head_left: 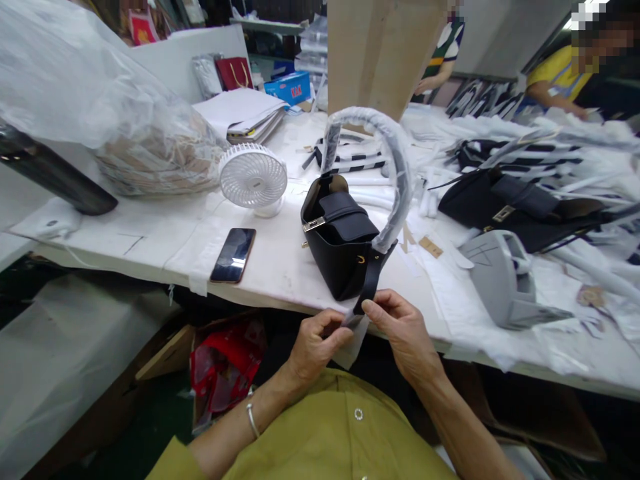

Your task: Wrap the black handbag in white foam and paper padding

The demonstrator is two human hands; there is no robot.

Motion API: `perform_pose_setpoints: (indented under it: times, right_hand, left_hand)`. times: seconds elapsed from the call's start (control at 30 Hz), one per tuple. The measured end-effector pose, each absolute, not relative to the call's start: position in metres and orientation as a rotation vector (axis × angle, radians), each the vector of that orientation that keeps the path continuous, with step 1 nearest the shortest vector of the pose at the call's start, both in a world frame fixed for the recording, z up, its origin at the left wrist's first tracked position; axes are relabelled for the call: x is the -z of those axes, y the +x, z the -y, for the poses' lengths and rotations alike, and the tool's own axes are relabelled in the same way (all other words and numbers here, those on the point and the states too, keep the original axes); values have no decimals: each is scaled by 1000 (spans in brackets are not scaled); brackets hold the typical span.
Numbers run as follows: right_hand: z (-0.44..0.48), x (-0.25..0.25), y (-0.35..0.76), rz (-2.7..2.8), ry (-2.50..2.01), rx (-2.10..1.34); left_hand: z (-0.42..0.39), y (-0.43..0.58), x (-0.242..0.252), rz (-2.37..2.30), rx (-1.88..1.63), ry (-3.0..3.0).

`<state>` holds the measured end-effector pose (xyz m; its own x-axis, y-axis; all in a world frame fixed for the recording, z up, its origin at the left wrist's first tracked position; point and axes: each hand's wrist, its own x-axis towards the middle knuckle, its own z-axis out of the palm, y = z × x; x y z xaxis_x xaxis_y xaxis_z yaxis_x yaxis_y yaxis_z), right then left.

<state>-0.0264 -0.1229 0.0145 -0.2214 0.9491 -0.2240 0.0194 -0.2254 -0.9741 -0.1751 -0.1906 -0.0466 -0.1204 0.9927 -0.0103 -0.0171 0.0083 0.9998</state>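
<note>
A black handbag (336, 257) stands at the table's front edge, its flap and metal clasp facing left. Its arched handle (400, 170) is wrapped in clear plastic. From the bag's near side a black strap (371, 280) hangs down to my hands. My right hand (404, 328) pinches the strap's lower end between thumb and fingers. Just left of it, my left hand (320, 341) is closed on a thin whitish wrapping sheet (354, 340) at the strap's end.
Left of the bag are a phone (233, 255) and a white fan (254, 179). A grey tape dispenser (505, 280) and another black bag (520, 200) lie to the right, among wrapped straps. A cardboard sheet (383, 57) rises behind. Two people work at the far side.
</note>
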Motion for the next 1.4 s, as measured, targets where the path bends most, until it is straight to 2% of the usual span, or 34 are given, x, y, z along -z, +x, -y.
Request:
perform_pose_setpoints:
  times: [0.17, 0.23, 0.37, 0.43, 0.5, 0.7, 1.0, 1.27, 1.4]
  right_hand:
    - [122, -15, -20, 1319, -1232, -1613]
    - [116, -15, -14, 1440, -1260, -1526]
    - [86, -26, 1, 1660, -1305, -967]
    - [65, -34, 4, 1762, -1199, -679]
    - [45, -41, 3, 1934, -1035, -552]
    - [33, -51, -17, 2302, -725, -681]
    - [98, -59, -27, 2128, -946, -611]
    - [108, -55, -31, 2123, -1026, -835]
    - [114, -61, -25, 2049, -1029, -799]
  left_hand:
    - [173, -159, 31, -1187, -1308, 902]
    - [167, -155, 26, -1197, -1303, 903]
    - [159, -155, 26, -1309, -1293, 1010]
    - [158, -163, 31, -1367, -1303, 1054]
    - [157, -175, 34, -1437, -1295, 1116]
    - [144, -224, 36, -1589, -1256, 1353]
    - [166, -253, 20, -1384, -1037, 1303]
    - [192, -219, -3, -1545, -1283, 1218]
    - [186, -205, -16, -1682, -1415, 1267]
